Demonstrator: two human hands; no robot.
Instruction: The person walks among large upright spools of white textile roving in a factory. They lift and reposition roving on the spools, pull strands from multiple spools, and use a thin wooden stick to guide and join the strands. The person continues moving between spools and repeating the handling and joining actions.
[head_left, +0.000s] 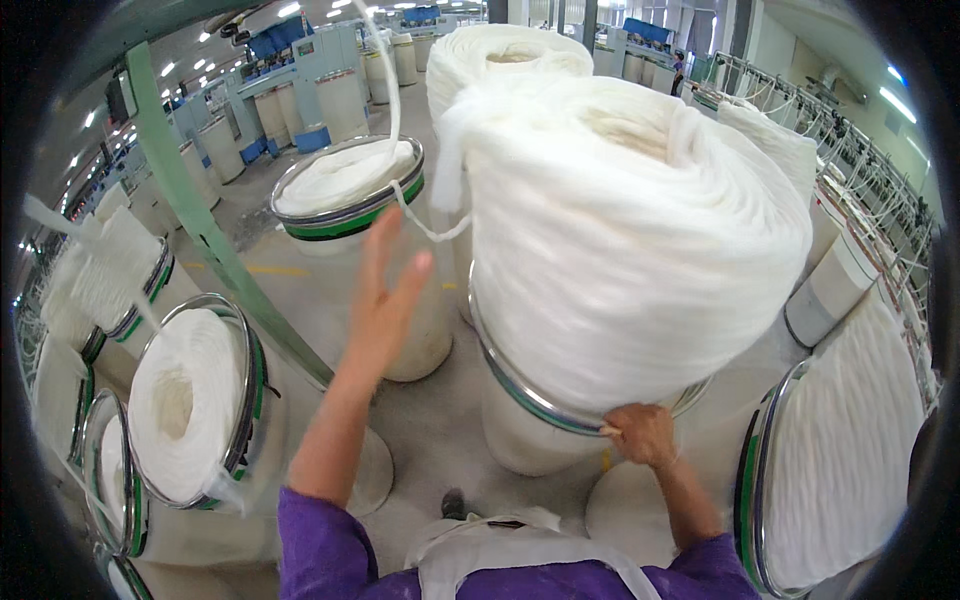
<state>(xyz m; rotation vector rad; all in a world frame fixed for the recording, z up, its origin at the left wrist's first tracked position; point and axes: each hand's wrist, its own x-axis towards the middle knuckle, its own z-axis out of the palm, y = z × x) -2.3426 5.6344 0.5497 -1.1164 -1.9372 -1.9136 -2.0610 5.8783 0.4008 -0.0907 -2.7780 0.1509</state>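
One can rim (545, 412) is gripped w/ R hand (643, 436); L hand (383, 295) is spread, empty, blurred; rear fiber coil (465, 65) is pt. hidden.

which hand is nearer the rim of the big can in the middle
Right. The right hand is on the near edge of the rim; the left hand is raised off to its left, not touching it.

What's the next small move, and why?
Probably bring the left hand to the loose white strand: it sags from the green-banded can toward the tall coil, and that hand looks open and free, while the right hand grips the metal rim below.
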